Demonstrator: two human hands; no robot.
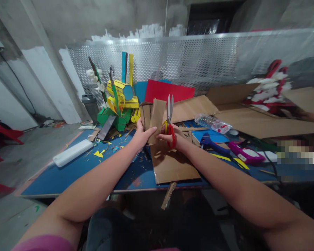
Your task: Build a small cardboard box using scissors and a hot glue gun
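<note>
L hand [143, 134] clamped on rectangular brown cardboard pc [157, 115], held up above flat brown cardboard sheet [174, 167] on blue worktop [78, 174], w/ R hand [177, 140] gripping red-&-yellow-handled metal scissors [169, 119] just beside pc, blades up & slightly apart.

The blue table [68, 177] carries a brown cardboard sheet [176, 169], lying near its front edge. Left of the sheet: a white power strip [73, 153] and yellow scraps [99, 153]. Right of the sheet: a blue tool [216, 145], a yellow strip [221, 157] and a purple-and-white object [246, 153].
</note>
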